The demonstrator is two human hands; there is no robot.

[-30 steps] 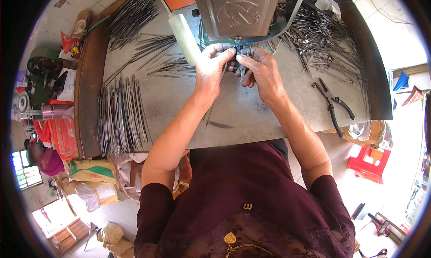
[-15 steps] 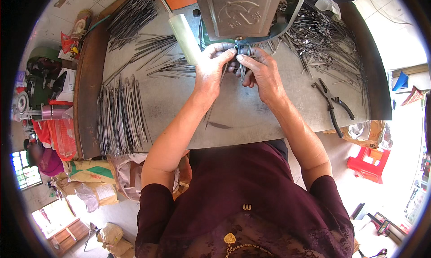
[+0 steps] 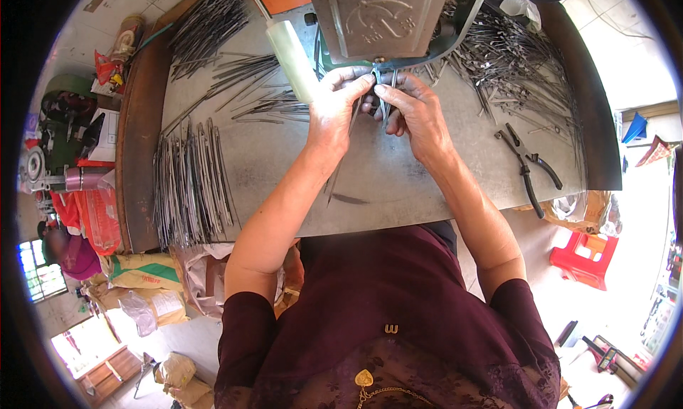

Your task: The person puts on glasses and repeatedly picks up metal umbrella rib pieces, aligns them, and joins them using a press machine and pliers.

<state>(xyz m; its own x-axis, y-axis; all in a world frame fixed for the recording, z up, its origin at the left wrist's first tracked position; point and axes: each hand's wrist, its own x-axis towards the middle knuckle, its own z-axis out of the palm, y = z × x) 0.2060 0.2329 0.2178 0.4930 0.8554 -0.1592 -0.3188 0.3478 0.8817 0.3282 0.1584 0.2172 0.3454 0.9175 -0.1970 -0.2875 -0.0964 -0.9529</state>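
Observation:
My left hand [image 3: 333, 114] is closed, thumb against forefinger, on thin dark metal strips [image 3: 340, 160] that slant down toward the table's near edge. Just right of it, my right hand [image 3: 420, 114] is closed around a few thin metal strips [image 3: 386, 114] that stick out below its fingers. Both sets of fingertips meet right under the front of a grey metal machine head [image 3: 380, 18]. The machine's working point and the strips' upper ends are hidden behind my fingers and the machine head.
Beside my left wrist hangs a pale cylindrical handle [image 3: 293, 60]. Bundled metal strips [image 3: 191, 185] lie at left, with another pile [image 3: 210, 28] behind. A tangled heap of metal pieces [image 3: 516, 60] covers the back right. Pliers [image 3: 526, 163] lie near the right edge.
Both hands stay in nearly the same place under the machine head. The strips in my left hand have shifted very slightly, and my right fingers have moved a little.

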